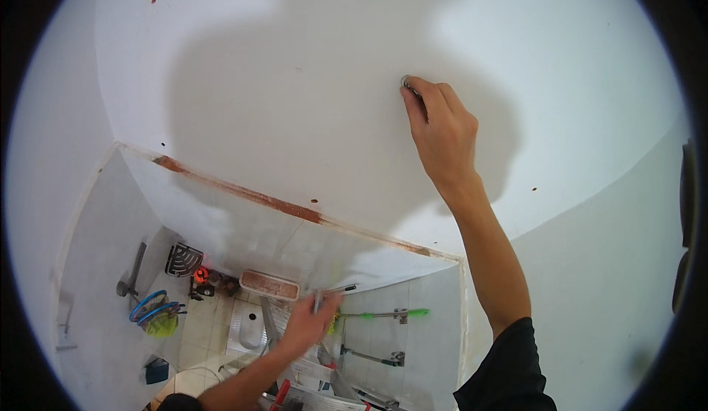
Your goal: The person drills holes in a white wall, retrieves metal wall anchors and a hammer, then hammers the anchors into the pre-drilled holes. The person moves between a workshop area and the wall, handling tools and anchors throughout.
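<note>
High on the white wall (324,108), my right hand (445,127) is closed, its thumb and fingertips pinching a small round metal piece (405,81). Only the ring-like edge of that piece shows, close to the wall surface; the fingers hide the rest. Lower down, my left hand (304,326) is smeared by motion. A greyish thing (317,302) shows at its fingers, and a thin dark-tipped rod (349,288) lies just beyond them. Whether the left hand grips either one is not clear.
A reddish-brown strip (280,203) crosses the wall below, with small holes such as one (314,201) nearby. Far below are a squat toilet (249,325), a long trough (270,286), a blue-rimmed net (158,313) and a stepladder (324,398). Green-ended rods (380,313) run along the tiled wall.
</note>
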Motion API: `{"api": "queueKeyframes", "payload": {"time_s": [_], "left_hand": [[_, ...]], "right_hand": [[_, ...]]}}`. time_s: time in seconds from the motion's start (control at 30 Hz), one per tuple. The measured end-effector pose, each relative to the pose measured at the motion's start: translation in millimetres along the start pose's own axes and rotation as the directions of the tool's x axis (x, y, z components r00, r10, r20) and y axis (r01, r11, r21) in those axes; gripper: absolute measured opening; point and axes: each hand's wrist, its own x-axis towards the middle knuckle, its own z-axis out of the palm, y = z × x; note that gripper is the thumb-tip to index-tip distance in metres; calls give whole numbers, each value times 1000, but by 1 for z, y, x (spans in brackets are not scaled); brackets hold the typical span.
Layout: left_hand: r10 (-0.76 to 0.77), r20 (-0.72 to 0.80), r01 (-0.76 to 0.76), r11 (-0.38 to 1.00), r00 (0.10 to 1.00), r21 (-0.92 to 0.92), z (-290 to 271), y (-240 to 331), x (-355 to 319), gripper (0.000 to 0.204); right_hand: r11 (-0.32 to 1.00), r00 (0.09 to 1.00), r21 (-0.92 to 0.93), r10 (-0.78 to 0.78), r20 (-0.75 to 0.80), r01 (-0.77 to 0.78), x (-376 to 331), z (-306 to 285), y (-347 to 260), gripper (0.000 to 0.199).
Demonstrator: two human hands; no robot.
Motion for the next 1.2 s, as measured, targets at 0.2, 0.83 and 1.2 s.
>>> {"api": "queueKeyframes", "payload": {"time_s": [0.2,0.83,1.2], "left_hand": [[357,-72,-358,862,931,-359,55,192,101,34],[924,239,-538,-370,-299,757,54,273,168,23],[889,372,-469,-457,-267,756,42,286,148,19]], "right_hand": [[992,995,88,95,-35,-92,-9,1,5,14],[-241,272,720,811,517,-650,-98,-22,-102,30],[-363,275,728,755,596,-582,-128,-33,-128,26]]}}
